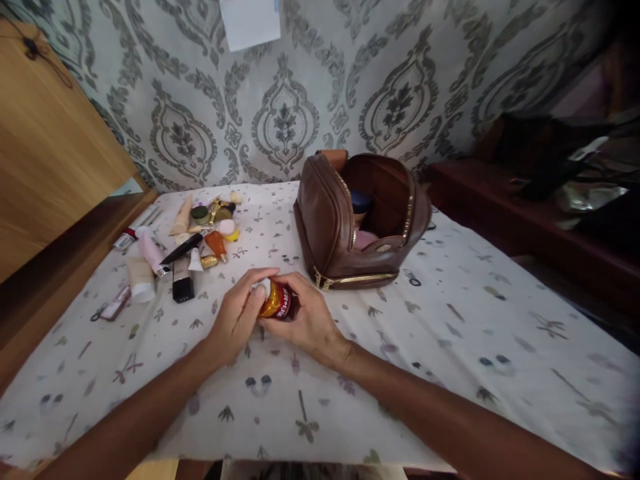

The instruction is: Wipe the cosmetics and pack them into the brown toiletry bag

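A small amber bottle (273,303) with a white cap and a dark red label lies tilted between my hands, above the table's middle. My left hand (236,312) is closed around its white cap, thumb pressed on it. My right hand (316,321) wraps the labelled body from the other side. Just behind my right hand stands a brown toiletry bag (325,230), its zipped top gaping. Inside the bag show a dark blue-capped container (360,200) and something pink (365,239); the rest of its contents are hidden.
Left on the patterned cloth (300,427) lies a cluster of cosmetics: a cream tube (141,279), a pink tube (151,252), a black-capped bottle (183,283), an orange bottle (216,245). A wooden panel (55,140) bounds the left; dark clutter (540,160) stands right.
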